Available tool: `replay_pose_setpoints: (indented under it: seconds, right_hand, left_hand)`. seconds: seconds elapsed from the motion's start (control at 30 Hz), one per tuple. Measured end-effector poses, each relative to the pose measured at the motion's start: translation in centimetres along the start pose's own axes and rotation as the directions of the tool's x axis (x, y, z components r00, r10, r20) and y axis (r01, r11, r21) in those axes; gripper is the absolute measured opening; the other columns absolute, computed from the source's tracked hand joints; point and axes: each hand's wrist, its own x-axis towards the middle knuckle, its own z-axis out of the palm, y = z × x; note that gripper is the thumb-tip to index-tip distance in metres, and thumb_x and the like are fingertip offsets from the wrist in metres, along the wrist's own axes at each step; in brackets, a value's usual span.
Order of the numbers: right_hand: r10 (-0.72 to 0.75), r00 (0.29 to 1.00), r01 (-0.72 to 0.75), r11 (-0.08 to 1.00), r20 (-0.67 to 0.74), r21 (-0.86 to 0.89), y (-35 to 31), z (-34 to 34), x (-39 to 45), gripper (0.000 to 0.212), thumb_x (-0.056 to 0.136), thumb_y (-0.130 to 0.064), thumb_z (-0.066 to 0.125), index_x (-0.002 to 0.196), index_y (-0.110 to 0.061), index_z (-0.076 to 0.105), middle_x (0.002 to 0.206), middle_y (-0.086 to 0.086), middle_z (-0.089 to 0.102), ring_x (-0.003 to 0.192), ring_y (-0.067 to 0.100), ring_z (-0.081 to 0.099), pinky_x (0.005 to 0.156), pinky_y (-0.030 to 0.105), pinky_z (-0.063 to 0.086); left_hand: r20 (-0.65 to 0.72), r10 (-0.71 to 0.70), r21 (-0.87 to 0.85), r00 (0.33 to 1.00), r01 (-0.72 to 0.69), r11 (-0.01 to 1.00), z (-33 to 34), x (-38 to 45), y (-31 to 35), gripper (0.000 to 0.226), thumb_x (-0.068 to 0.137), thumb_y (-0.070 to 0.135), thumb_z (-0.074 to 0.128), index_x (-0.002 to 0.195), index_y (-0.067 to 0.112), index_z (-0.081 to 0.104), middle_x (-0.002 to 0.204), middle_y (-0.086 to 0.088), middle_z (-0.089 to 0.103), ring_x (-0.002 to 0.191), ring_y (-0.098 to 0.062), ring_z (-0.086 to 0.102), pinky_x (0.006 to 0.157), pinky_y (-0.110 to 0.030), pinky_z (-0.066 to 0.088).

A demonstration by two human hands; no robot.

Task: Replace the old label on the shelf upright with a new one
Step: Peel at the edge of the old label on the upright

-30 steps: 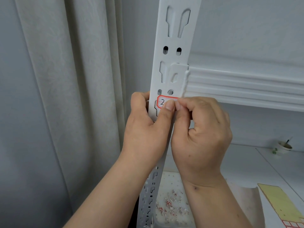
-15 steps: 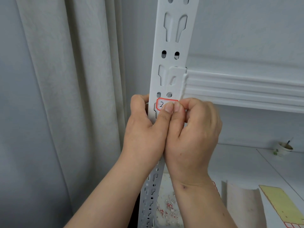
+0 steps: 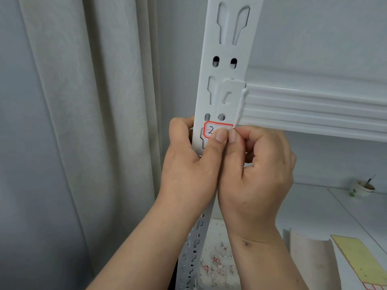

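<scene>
**Both thumbs on the red-edged label**

Nearest to me, down low, paper scraps [image 3: 217, 262] in red and white lie scattered on the lower shelf [image 3: 314, 208], just right of the upright's foot. Beside them lies a curled pale sheet [image 3: 307, 260] and, further right, a yellow sheet [image 3: 356, 256] with red-outlined stickers at its corner.

Up to my hands. My left hand [image 3: 188, 164] wraps the shelf upright [image 3: 222, 65] from the left, fingers curled round its edge, thumb pressing the lower middle of the label [image 3: 217, 129]. My right hand [image 3: 257, 170] is curled tight, thumb tip beside the left thumb on the label's right part; whether it pinches the label's edge I cannot tell, the fingers hide it. The label sits on the upright's face, just below two small holes, a handwritten 2 showing.

Right of the upright, the ribbed shelf beam [image 3: 314, 109] hooks in above my knuckles. Far back right, a small cup [image 3: 362, 188] holds a stick. A curtain [image 3: 83, 122] hangs left.
</scene>
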Motion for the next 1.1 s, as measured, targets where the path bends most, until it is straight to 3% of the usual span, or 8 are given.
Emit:
replay_pose_setpoints:
  seconds: [0.3,0.63,0.87,1.0,1.1]
  right_hand:
    - [0.033,0.999,-0.033,0.999,0.014,0.011,-0.4,0.0,0.2,0.008,0.088,-0.012,0.059,0.081,-0.009,0.063,0.080,-0.013,0.049,0.072,0.011,0.048,0.067,0.048,0.047]
    - [0.024,0.997,-0.020,0.999,0.080,-0.050,-0.3,0.0,0.7,0.008,0.086,-0.010,0.054,0.079,-0.010,0.057,0.080,-0.011,0.043,0.072,0.013,0.043,0.071,0.033,0.037]
    - [0.051,0.991,-0.046,0.998,0.124,-0.047,-0.3,0.1,0.7,0.012,0.089,-0.015,0.046,0.083,-0.010,0.054,0.085,-0.011,0.043,0.077,0.015,0.043,0.072,0.031,0.031]
    - [0.070,0.986,-0.070,0.998,0.153,-0.008,0.0,-0.1,0.1,0.012,0.091,-0.017,0.045,0.084,-0.011,0.053,0.085,-0.012,0.043,0.077,0.012,0.042,0.075,0.030,0.032]
    - [0.089,0.984,-0.095,0.995,0.154,0.037,0.0,-0.5,-0.5,0.011,0.092,-0.018,0.045,0.086,-0.014,0.052,0.084,-0.012,0.044,0.077,0.008,0.041,0.075,0.037,0.039]
  left_hand:
    - [0.011,-0.008,-0.009,1.000,0.008,1.000,-0.1,0.0,0.0,0.023,0.086,0.046,0.065,0.096,0.034,0.047,0.083,0.029,0.067,0.070,0.007,0.065,0.060,-0.013,0.050]
    - [0.018,-0.024,-0.035,1.000,0.025,0.999,-0.1,-0.2,0.3,0.022,0.087,0.044,0.065,0.094,0.036,0.047,0.082,0.030,0.067,0.070,0.008,0.065,0.057,-0.010,0.048]
    - [0.005,-0.048,-0.005,0.999,0.048,0.999,-0.2,-0.2,0.3,0.022,0.087,0.047,0.065,0.096,0.037,0.048,0.081,0.026,0.069,0.072,0.008,0.065,0.066,-0.019,0.051]
    - [0.008,-0.053,0.013,0.999,0.053,0.998,-0.2,-0.2,0.5,0.022,0.087,0.046,0.064,0.097,0.036,0.047,0.080,0.022,0.068,0.072,0.009,0.064,0.062,-0.012,0.049]
    - [0.010,-0.052,0.021,0.999,0.052,0.998,-0.3,-0.2,0.5,0.021,0.088,0.045,0.064,0.096,0.035,0.047,0.078,0.026,0.068,0.071,0.009,0.064,0.063,-0.016,0.052]
